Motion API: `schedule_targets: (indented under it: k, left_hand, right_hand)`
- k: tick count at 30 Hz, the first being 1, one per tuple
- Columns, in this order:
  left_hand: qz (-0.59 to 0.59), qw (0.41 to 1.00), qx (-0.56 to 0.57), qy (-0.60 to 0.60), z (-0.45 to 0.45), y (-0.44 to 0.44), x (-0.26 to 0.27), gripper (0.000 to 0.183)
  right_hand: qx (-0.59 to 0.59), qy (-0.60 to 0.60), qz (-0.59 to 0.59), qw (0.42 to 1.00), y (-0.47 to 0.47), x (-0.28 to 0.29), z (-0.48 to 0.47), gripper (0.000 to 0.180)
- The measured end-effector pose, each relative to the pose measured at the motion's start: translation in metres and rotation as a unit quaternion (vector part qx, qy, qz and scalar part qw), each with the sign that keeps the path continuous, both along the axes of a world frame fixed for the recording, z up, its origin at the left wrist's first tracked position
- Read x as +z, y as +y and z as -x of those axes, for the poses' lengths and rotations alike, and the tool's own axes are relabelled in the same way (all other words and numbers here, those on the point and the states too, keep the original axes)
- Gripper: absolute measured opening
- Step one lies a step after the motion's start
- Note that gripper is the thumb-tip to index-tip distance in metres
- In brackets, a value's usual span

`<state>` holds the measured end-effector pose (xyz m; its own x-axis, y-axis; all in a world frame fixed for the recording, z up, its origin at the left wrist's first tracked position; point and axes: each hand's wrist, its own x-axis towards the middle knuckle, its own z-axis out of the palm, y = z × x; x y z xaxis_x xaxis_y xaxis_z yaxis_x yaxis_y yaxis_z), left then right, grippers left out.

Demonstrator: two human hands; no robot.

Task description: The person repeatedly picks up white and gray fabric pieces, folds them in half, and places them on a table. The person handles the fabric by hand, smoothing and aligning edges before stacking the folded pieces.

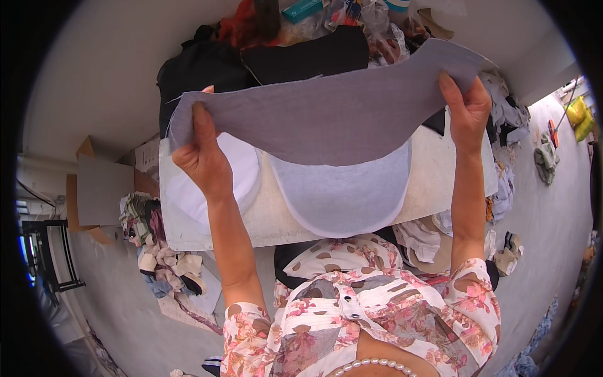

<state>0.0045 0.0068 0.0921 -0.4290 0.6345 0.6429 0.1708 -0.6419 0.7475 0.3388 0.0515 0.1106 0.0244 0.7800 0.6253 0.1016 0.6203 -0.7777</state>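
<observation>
A cut piece of grey fabric (325, 118) is stretched between my hands above the table. My left hand (205, 155) grips its left end, thumb on the near face. At the right end, my right hand (466, 110) pinches the cloth below its raised corner. Under the fabric lies a rounded stack of pale blue-grey cut pieces (348, 193) with white edges, reaching past the table's front edge; its upper part is hidden. Another stack of white rounded pieces (240, 174) sits to the left, partly behind my left forearm.
On the pale tabletop (428, 184), black fabric (306, 56) is heaped at the back, near plastic bags (377, 23) and a teal box (301, 10). Fabric scraps (174, 268) and an open cardboard box (106, 188) are on the left; more scraps (506, 113) lie right.
</observation>
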Motion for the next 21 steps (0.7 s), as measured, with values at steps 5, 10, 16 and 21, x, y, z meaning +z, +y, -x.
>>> schedule_targets:
  k: [5, 10, 16, 21]
  left_hand:
    - [0.037, 0.980, -0.133, -0.142, 0.001, -0.039, -0.001, 0.019]
    - [0.197, 0.951, -0.215, -0.102, 0.019, -0.119, -0.025, 0.028]
    - [0.397, 0.830, -0.365, -0.142, 0.006, -0.154, -0.034, 0.018]
    - [0.422, 0.756, -0.499, 0.038, -0.056, -0.149, -0.049, 0.018]
  right_hand:
    - [-0.003, 0.016, 0.096, 0.995, -0.043, -0.003, -0.020, 0.024]
    - [0.020, 0.001, 0.235, 0.972, -0.108, -0.015, -0.046, 0.043]
    - [0.238, -0.078, 0.217, 0.943, -0.143, -0.046, -0.077, 0.030]
    - [0.114, 0.038, 0.362, 0.924, -0.158, -0.077, -0.106, 0.028]
